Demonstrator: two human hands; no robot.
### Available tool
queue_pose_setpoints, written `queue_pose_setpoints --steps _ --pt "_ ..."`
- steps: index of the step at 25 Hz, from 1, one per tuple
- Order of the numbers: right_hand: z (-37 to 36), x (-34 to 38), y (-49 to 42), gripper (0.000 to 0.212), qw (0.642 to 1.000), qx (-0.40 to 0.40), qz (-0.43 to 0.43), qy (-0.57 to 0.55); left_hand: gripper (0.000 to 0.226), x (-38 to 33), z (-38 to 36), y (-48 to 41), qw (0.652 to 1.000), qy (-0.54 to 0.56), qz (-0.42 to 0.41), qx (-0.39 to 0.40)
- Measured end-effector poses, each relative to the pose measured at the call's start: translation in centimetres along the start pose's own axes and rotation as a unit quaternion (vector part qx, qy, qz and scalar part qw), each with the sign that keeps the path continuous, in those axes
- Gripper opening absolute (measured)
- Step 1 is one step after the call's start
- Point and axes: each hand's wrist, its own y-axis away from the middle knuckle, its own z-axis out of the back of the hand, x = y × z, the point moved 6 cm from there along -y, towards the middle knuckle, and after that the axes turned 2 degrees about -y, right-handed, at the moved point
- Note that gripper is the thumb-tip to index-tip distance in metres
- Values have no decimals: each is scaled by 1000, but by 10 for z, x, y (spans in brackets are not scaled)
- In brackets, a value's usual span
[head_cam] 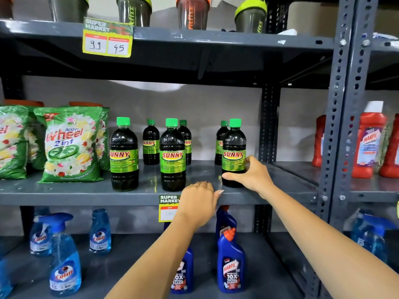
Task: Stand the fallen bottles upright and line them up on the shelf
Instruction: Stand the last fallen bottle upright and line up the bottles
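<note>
Several dark Sunny bottles with green caps stand upright on the grey middle shelf (75,190). Three form a front row: a left bottle (124,154), a middle bottle (172,156) and a right bottle (234,147). Behind them stand three smaller-looking bottles: a left one (151,143), a middle one (187,137) partly hidden, and a right one (220,137) partly hidden. My right hand (252,175) grips the lower part of the right front bottle. My left hand (200,197) rests palm down on the shelf's front edge, holding nothing, between the middle and right front bottles.
Green Wheel detergent bags (71,145) fill the shelf's left side. Shaker cups (133,9) stand on the shelf above. Blue Colin sprays (64,262) and Harpic bottles (231,262) sit below. A grey upright post (339,126) bounds the right; red bottles (369,143) stand beyond it.
</note>
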Motion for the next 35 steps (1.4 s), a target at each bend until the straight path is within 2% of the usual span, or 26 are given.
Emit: queue_pose_setpoints --steps 7,10,12,14,15,16,17,18,19,21,23,25,27,30,32,35 --pt "10 0 26 73 1000 -13 6 -17 50 -1 -1 1 1000 -19 -5 5" --pt "5 -5 30 85 999 -12 -8 -40 48 2 -1 -2 999 1 20 38" --pt "13 -2 40 85 986 -118 48 -107 45 8 9 -4 996 69 44 25" --pt "24 19 66 53 928 -270 210 -148 40 17 38 0 985 153 35 -72" --pt "21 33 78 36 897 -305 286 -142 35 27 57 7 970 189 34 -151" --pt "10 48 85 25 882 -297 341 -129 30 41 75 17 951 209 43 -224" --pt "-6 64 87 19 887 -259 365 -117 26 59 90 29 933 215 63 -280" --pt "-27 75 81 20 910 -196 350 -108 22 81 101 42 917 212 99 -323" --pt "-49 81 70 28 941 -122 300 -98 22 107 104 56 902 207 148 -347" --pt "-87 79 47 61 985 42 150 -72 43 161 91 79 880 221 267 -325" --pt "-113 72 37 93 984 154 60 -64 78 203 65 91 865 280 353 -221" --pt "-123 71 34 103 982 167 69 -54 102 217 41 94 870 307 376 -89" --pt "-125 72 32 92 986 136 87 -37 107 216 28 95 899 251 358 -25" --pt "-124 76 33 70 987 128 89 -43 84 215 26 96 917 191 347 -37" --pt "-123 77 35 68 986 129 93 -40 60 215 28 94 921 189 336 -55" --pt "-123 76 34 73 987 127 90 -32 55 213 34 95 914 210 339 -79"
